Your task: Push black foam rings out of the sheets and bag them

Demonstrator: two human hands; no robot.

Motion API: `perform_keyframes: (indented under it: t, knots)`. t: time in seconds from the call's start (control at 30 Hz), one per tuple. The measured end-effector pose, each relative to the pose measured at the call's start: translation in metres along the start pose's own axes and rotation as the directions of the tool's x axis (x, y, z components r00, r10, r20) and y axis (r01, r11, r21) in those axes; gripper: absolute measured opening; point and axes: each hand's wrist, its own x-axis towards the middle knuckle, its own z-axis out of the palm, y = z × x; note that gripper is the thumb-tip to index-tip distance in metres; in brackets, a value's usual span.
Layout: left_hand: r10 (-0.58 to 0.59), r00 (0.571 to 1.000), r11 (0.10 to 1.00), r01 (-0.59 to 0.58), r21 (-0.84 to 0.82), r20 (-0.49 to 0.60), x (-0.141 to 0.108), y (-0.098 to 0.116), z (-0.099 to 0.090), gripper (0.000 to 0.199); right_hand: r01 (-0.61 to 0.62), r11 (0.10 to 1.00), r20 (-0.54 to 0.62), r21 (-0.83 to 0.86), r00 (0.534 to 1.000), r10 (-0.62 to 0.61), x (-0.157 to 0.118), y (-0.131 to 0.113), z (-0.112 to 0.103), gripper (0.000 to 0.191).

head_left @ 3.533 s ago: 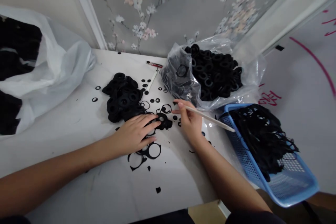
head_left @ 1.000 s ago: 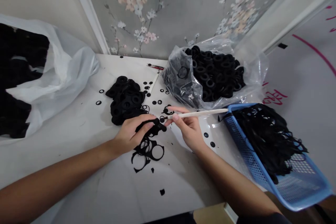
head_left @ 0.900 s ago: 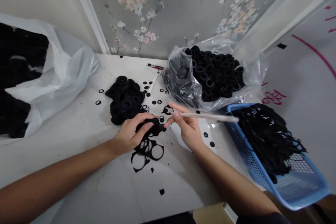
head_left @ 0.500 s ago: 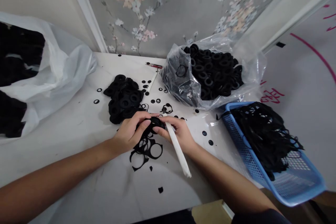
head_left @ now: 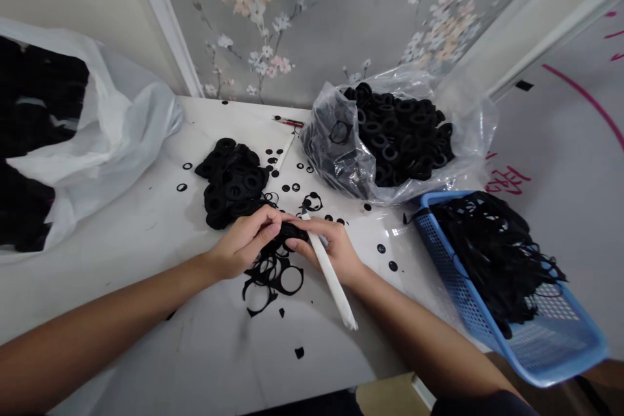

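Between my two hands is a bunch of black rings point(head_left: 292, 231). My left hand point(head_left: 248, 240) has its fingers closed on the left side of the bunch. My right hand point(head_left: 336, 246) grips the right side and also holds a white-wrapped stick point(head_left: 330, 273) with a dark tip, slanting down to the right. Thin black cut-out scraps point(head_left: 273, 279) lie on the table just below my hands. A pile of black ring pieces point(head_left: 231, 182) sits beyond my left hand.
A clear plastic bag point(head_left: 336, 162) of black rings stands behind on the right. A blue basket point(head_left: 541, 364) holds black scraps at the right. A white bag point(head_left: 131, 110) stands at the left. Small black discs and a red cutter point(head_left: 290, 121) lie on the white table point(head_left: 195, 351).
The fingers of my left hand have shifted over the black rings, which show less between my hands. The whole view has moved slightly.
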Motion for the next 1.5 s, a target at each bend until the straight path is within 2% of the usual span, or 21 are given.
perform_keyframes:
  t: [0.2,0.3,0.5,0.6,0.7,0.77,0.83,0.93,1.0,1.1,1.17,1.23,1.3,1.37,1.43,1.5]
  knots:
    - [-0.008,0.996,0.999,0.004,0.039,0.094,0.002,-0.002,-0.006,0.027,0.052,0.993,0.011,-0.108,0.999,-0.051,-0.001,-0.001,-0.002,0.022]
    - [0.002,0.997,0.997,-0.007,0.078,0.071,0.001,-0.002,-0.002,0.025,0.033,0.994,-0.015,-0.102,0.999,-0.035,-0.001,-0.001,-0.001,0.02]
    - [0.179,0.982,0.962,-0.162,0.221,-0.06,-0.006,-0.002,0.012,0.017,-0.145,0.989,-0.103,-0.018,0.984,0.142,0.0,-0.007,0.003,0.012]
    - [0.252,0.967,0.928,-0.23,0.293,-0.042,-0.01,-0.002,0.015,0.016,-0.261,0.965,-0.155,0.011,0.953,0.259,0.004,-0.006,0.001,0.017]
    - [0.355,0.935,0.873,-0.336,0.352,0.013,-0.012,-0.002,0.017,0.012,-0.346,0.932,-0.18,0.109,0.915,0.361,0.008,-0.001,-0.003,0.024]
    - [0.389,0.921,0.857,-0.37,0.359,0.021,-0.012,-0.001,0.017,0.012,-0.356,0.91,-0.118,0.211,0.915,0.386,0.011,0.003,-0.005,0.023]
    - [0.392,0.92,0.863,-0.371,0.343,0.008,-0.011,0.0,0.016,0.015,-0.355,0.862,-0.009,0.362,0.924,0.383,0.012,0.007,-0.007,0.023]
    - [0.393,0.92,0.868,-0.373,0.329,0.007,-0.009,0.0,0.015,0.016,-0.376,0.716,0.12,0.589,0.916,0.382,0.012,0.008,-0.008,0.027]
    - [0.414,0.91,0.851,-0.4,0.341,0.036,-0.009,0.0,0.014,0.015,-0.41,0.659,0.148,0.63,0.897,0.416,0.012,0.007,-0.008,0.027]
    - [0.466,0.879,0.814,-0.471,0.341,0.101,-0.012,0.003,0.015,0.016,-0.427,0.693,0.089,0.581,0.88,0.468,0.011,0.007,-0.008,0.025]
    - [0.522,0.84,0.783,-0.54,0.308,0.146,-0.015,0.005,0.015,0.017,-0.394,0.705,0.006,0.59,0.875,0.484,0.012,0.009,-0.007,0.025]
    - [0.568,0.811,0.762,-0.583,0.282,0.14,-0.017,0.006,0.015,0.013,-0.356,0.715,-0.064,0.601,0.871,0.488,0.012,0.012,-0.008,0.025]
    - [0.542,0.839,0.797,-0.529,0.291,0.039,-0.016,0.005,0.015,0.009,-0.328,0.756,-0.115,0.566,0.877,0.466,0.012,0.013,-0.009,0.025]
    - [0.428,0.896,0.879,-0.383,0.283,-0.117,-0.014,0.002,0.015,0.005,-0.307,0.809,-0.116,0.502,0.902,0.415,0.011,0.01,-0.01,0.024]
    - [0.266,0.936,0.948,-0.211,0.238,-0.232,-0.01,-0.001,0.015,0.016,-0.276,0.856,-0.075,0.438,0.937,0.34,0.01,0.005,-0.01,0.021]
    - [0.135,0.956,0.974,-0.08,0.211,-0.26,-0.006,-0.002,0.015,0.028,-0.229,0.899,-0.026,0.373,0.966,0.257,0.008,-0.001,-0.008,0.019]
